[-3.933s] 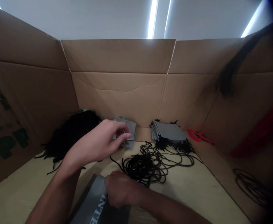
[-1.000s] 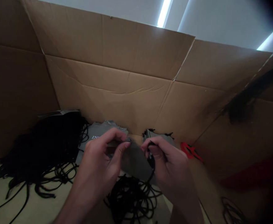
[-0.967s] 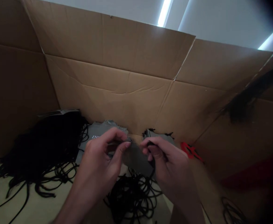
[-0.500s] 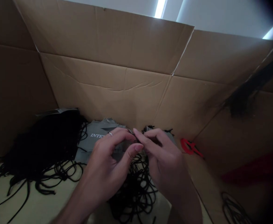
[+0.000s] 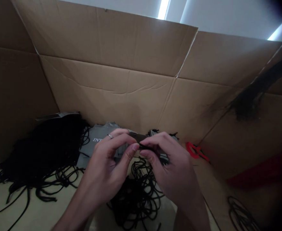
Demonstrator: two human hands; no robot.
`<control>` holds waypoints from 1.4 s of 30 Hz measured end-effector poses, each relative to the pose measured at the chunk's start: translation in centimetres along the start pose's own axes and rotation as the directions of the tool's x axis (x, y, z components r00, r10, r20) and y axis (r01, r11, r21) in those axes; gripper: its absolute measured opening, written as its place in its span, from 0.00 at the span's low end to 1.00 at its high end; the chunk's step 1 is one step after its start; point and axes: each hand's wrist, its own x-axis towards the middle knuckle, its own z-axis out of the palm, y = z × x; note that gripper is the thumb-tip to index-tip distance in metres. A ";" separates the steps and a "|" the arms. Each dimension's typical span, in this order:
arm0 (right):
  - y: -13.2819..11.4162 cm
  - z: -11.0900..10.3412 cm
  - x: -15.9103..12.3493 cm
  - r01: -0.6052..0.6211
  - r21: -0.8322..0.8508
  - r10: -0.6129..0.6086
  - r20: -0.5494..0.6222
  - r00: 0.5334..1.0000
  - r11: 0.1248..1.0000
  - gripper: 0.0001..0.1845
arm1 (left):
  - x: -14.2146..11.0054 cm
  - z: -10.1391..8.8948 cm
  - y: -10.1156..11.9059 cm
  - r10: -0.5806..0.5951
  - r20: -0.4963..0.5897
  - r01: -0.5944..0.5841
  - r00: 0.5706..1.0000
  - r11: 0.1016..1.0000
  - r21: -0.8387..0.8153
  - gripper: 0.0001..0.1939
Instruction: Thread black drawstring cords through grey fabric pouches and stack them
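Note:
My left hand [image 5: 112, 160], with a ring on one finger, pinches thumb against fingers near the middle of the view. Close beside it, my right hand [image 5: 171, 163] is closed in a similar pinch. Between the fingertips runs a short black cord [image 5: 146, 147], and behind it shows a thin dark grey flat piece [image 5: 138, 137], mostly covered by the fingers. Beyond my left hand lies a stack of grey flat pieces [image 5: 89, 149] with white lettering, partly hidden. A tangle of black cords [image 5: 136, 202] lies beneath my hands.
At the left rises a large heap of black cords [image 5: 39, 150]. Cardboard walls [image 5: 107, 77] surround the pale work surface [image 5: 66, 202]. Red-handled scissors [image 5: 195, 150] are at the right, near a red thing [image 5: 258, 173]. Another dark coil [image 5: 242, 213] sits lower right.
My right fingers have shifted, and the thumb now shows pressed on the black cord. The grey piece's pointed end no longer sticks out past my left hand.

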 end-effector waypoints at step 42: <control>-0.8 -0.7 -0.3 0.034 -0.131 -0.050 -0.125 0.991 0.991 0.08 | 0.0 -0.3 -0.2 -0.057 -0.139 0.051 0.989 0.998 -0.046 0.02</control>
